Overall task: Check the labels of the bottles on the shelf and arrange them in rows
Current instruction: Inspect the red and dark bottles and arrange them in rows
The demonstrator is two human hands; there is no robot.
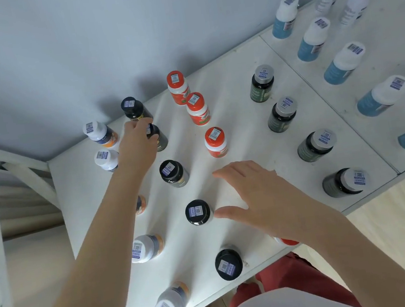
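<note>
Person's left hand (139, 139) reached toward the back of the white shelf (242, 131), fingers curled round a dark bottle (162, 140) standing second in the black-capped row, just in front of the rearmost one by the wall. The right hand (262, 194) hovered over the shelf, fingers spread, holding nothing, thumb near another black-capped bottle (197, 212). Orange-capped bottles (215, 142) lined up just beyond it.
</note>
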